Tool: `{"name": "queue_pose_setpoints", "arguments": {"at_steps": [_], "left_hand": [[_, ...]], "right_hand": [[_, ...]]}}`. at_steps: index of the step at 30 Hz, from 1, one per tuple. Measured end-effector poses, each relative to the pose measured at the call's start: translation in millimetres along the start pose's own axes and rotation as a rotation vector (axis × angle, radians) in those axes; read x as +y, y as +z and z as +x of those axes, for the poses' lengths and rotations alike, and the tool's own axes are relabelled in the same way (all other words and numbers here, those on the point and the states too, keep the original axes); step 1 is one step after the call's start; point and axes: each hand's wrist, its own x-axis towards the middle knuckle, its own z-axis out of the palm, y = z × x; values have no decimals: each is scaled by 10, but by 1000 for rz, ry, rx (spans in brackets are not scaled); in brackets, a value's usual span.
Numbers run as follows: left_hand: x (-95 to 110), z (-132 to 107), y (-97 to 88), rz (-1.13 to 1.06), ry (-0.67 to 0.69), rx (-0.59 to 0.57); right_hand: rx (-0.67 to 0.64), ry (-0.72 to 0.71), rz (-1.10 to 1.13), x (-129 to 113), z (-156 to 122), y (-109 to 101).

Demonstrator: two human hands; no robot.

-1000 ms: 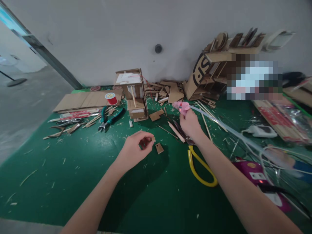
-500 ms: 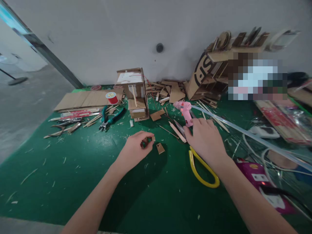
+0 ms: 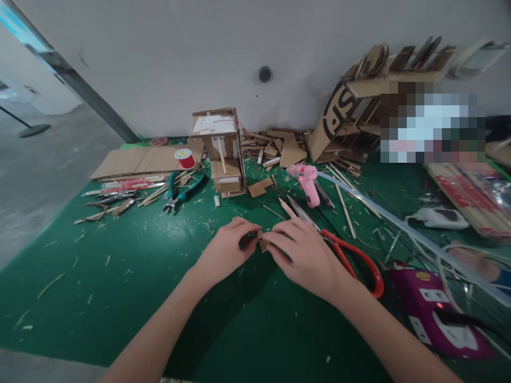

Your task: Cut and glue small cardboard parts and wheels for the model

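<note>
My left hand [image 3: 227,251] pinches a small brown cardboard piece [image 3: 239,220] just above the green mat [image 3: 131,266]. My right hand [image 3: 305,255] has its fingertips on a second small cardboard piece [image 3: 262,243] lying right beside the left fingers; the fingers are bent onto it. A pink glue gun [image 3: 306,181] lies on the mat beyond my right hand, with a clear glue stick [image 3: 399,223] trailing to the right. Red-handled scissors [image 3: 353,255] lie just right of my right hand.
A small cardboard house model [image 3: 221,151] stands at the back centre, with cardboard scraps [image 3: 285,149] beside it. Teal pliers [image 3: 181,194], a red thread spool [image 3: 183,158] and flat cardboard [image 3: 139,161] lie left. A purple power strip [image 3: 435,308] and cables sit right.
My right hand put the pink glue gun down on the mat and moved left to the small cardboard piece beside my left hand. The left hand stayed in place.
</note>
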Motion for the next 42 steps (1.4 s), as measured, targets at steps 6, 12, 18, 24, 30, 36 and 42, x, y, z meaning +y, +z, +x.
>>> {"name": "queue_pose_setpoints", "arguments": {"at_steps": [6,12,18,24,30,36,42], "left_hand": [[-14,5,-127,-59,-112,301],[-127,41,-315,-287,-370,675],[-207,84,-232,-361,-435,499],[-252,79,-141,-382,-420,426],[-231,77,-113,-416,-462,320],[-204,79,-93,-420,-430,300],[-201,75,-56,-405,-374,270]], "right_hand": [[-47,163,12,60,-68,46],[-201,139,-49,23,-30,204],[-165,207,59,20,28,179],[-51,455,638,-8,32,261],[107,588,866,0,39,366],[103,629,754,32,21,424],[115,561,611,42,5,463]]}}
